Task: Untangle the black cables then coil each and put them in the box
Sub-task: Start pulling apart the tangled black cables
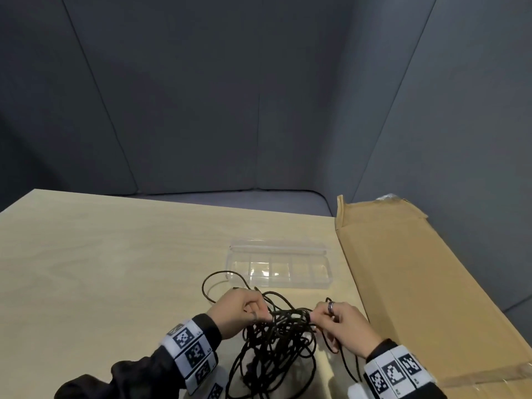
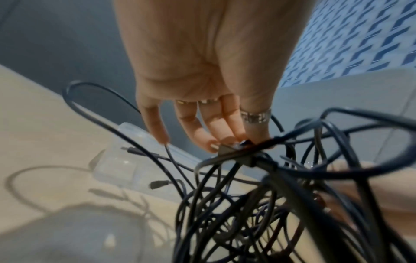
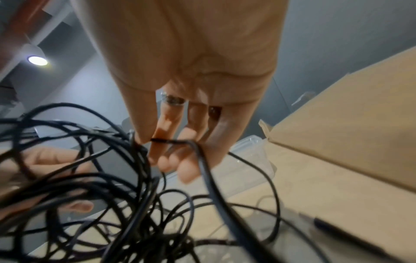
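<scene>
Below the fingers [image 1: 260, 313], the black cables [image 1: 276, 349] run off the head view's lower edge; both wrist views blur them, individual strands untraceable

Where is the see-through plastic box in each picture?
Head view: the clear plastic box sits on the table, just beyond both hands, left of the cardboard.
Left wrist view: it lies blurry at centre left, behind the fingertips.
Right wrist view: it peeks out at centre right, beside the cardboard.
Shared landmark: the tangle of black cables, close in front of the box in all three views.
</scene>
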### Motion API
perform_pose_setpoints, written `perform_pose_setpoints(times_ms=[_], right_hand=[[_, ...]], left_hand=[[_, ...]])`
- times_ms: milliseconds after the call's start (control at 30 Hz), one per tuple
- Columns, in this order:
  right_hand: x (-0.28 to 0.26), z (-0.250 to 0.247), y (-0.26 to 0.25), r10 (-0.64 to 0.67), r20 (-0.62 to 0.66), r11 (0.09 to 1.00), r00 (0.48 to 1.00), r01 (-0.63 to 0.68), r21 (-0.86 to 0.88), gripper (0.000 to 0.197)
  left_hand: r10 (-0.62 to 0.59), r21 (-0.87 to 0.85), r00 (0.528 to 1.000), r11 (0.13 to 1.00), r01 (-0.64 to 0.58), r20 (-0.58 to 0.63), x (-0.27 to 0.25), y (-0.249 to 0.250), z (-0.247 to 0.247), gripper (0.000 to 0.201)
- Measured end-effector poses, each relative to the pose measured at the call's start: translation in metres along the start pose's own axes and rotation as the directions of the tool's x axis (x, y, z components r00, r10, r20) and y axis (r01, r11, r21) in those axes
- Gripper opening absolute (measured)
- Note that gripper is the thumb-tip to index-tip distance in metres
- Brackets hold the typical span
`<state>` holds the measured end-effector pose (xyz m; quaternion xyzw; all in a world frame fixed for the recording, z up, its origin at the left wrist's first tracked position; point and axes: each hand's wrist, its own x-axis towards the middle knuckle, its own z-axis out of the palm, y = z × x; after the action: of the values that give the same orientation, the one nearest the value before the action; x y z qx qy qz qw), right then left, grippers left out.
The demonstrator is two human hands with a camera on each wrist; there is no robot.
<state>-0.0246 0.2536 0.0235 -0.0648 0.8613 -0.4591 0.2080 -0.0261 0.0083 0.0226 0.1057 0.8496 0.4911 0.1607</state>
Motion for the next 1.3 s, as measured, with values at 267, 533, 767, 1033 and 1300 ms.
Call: perform_pose_setpoints(times_ms=[267,533,767,1033,1300], right_hand=[[-0.014,-0.001,-0.008,-0.124,-0.072,0.976,0.99,0.135,0.172,0.01],[-0.016,0.013,-0.023,-0.135,-0.15,0.899,0.979,0.185,0.398,0.006],[-0.02,0.003,-0.027,-0.146,-0.106,0.894,0.984,0.177,0.412,0.031],[-0.015,0.027,-0.058,-0.392,-0.039,0.92,0.919,0.392,0.007,0.025],[-0.004,0.003,-0.003,-0.194,0.062,0.96,0.979,0.203,-0.193,0.041]], left_hand=[[0.046,-0.116,0.999,0.992,-0.043,0.023,-0.011,0.022,-0.002,0.013],[-0.03,-0.431,0.996,0.9,0.062,0.08,-0.016,0.042,-0.005,0.029],[0.026,0.077,0.997,0.997,-0.02,-0.069,-0.018,0.035,-0.021,0.035],[0.105,-0.207,0.994,0.972,-0.11,-0.034,-0.026,0.074,-0.017,0.008],[-0.082,-0.63,0.935,0.759,-0.166,-0.346,-0.04,0.088,-0.072,0.027]])
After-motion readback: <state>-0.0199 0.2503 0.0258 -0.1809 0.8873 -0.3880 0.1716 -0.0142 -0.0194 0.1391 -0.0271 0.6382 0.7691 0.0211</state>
